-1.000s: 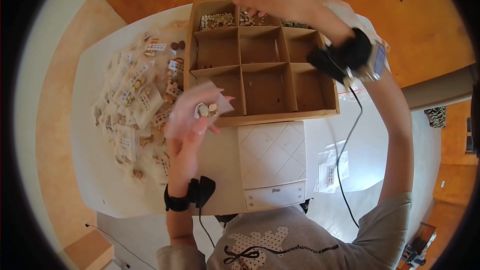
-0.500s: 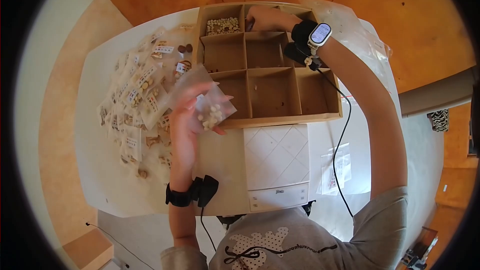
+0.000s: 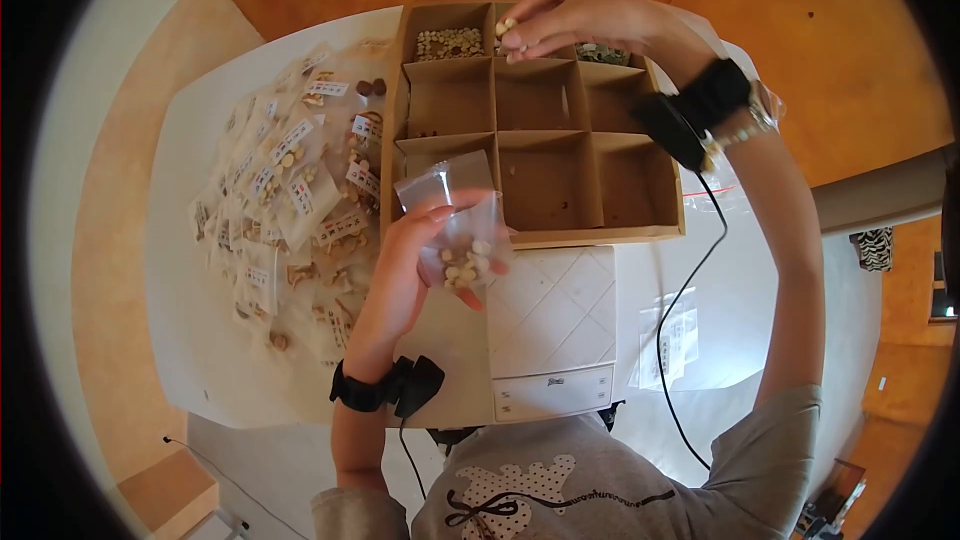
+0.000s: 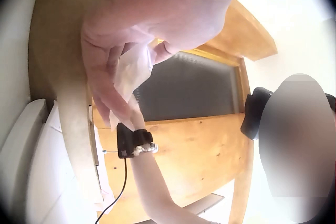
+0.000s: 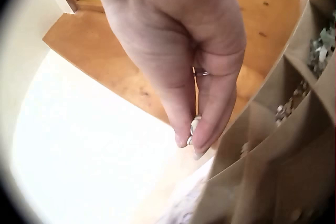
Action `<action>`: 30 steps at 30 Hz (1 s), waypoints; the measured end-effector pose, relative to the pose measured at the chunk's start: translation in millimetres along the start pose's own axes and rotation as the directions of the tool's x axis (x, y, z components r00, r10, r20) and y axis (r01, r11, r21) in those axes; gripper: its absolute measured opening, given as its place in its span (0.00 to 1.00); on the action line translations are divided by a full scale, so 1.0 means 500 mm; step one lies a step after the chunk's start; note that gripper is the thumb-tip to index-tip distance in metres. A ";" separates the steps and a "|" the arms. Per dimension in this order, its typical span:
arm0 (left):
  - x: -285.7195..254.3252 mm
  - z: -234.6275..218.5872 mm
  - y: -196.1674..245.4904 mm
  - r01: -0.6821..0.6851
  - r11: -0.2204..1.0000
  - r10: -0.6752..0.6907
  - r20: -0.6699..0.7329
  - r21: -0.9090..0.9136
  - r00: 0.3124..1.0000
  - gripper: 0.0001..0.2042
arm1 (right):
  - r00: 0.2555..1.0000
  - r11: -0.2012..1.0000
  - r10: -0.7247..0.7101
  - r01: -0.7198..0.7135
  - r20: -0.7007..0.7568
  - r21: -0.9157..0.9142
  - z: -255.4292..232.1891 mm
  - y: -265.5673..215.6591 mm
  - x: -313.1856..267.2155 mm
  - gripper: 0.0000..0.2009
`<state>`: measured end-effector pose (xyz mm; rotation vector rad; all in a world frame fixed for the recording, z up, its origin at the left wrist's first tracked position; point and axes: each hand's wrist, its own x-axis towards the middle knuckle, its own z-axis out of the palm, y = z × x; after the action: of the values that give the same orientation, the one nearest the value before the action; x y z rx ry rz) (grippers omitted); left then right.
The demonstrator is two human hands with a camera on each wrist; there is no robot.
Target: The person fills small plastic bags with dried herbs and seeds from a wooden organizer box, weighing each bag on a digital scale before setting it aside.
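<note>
My left hand (image 3: 400,255) holds a small clear plastic bag (image 3: 440,183), with several pale round slices in its lower part. The bag is just in front of the cardboard divided box (image 3: 560,238), overlapping its front left corner in the head view. My right hand (image 3: 590,22) is raised over the back row of the box, pinching a few small pale pieces (image 5: 194,125) between thumb and fingertips. Below it, the back middle compartment is partly hidden by the hand. Pale pieces (image 3: 450,44) lie in the back left compartment, greenish bits (image 3: 602,54) in the back right one.
A heap of filled, labelled bags (image 3: 275,170) covers the table's left side. Two dark round pieces (image 3: 371,87) lie beside the box. A white scale (image 3: 550,315) stands in front of it, with flat clear bags (image 3: 668,340) to the right. A cable (image 3: 690,290) trails from my right wrist.
My right hand dipped into the back middle compartment and has come up with pale pieces in its fingertips. My left hand has shifted right with the bag, now turned more upright.
</note>
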<state>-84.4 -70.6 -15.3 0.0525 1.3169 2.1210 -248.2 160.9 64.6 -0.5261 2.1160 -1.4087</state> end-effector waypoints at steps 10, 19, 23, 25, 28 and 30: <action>-0.005 0.022 0.001 0.048 0.998 -0.055 0.143 0.050 0.988 0.23 | 0.935 0.747 -0.081 0.286 0.344 -0.600 0.163 -0.079 -0.081 0.12; 0.001 0.014 -0.009 0.057 0.998 -0.065 0.229 0.040 0.971 0.23 | 0.899 0.811 -0.275 0.407 0.341 -0.419 0.193 -0.057 -0.113 0.09; -0.001 0.014 -0.008 0.034 0.999 -0.040 0.228 0.032 0.973 0.24 | 0.907 0.758 -0.201 0.384 0.371 -0.527 0.203 -0.078 -0.101 0.08; -0.001 0.018 -0.002 0.025 0.998 -0.037 0.244 0.050 0.969 0.24 | 0.921 0.811 -0.156 0.325 0.356 -0.486 0.199 -0.080 -0.099 0.09; -0.008 0.025 -0.001 -0.026 0.998 0.013 0.229 0.057 0.973 0.23 | 0.920 0.799 -0.199 0.352 0.338 -0.488 0.191 -0.076 -0.102 0.10; -0.013 0.029 -0.002 -0.069 0.994 0.050 0.209 0.085 0.977 0.23 | 0.923 0.821 -0.285 0.374 0.258 -0.432 0.189 -0.070 -0.113 0.11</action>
<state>-73.6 -62.2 -7.1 0.3462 1.3012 2.0401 -144.2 113.5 80.2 -1.2224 2.2905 -0.9389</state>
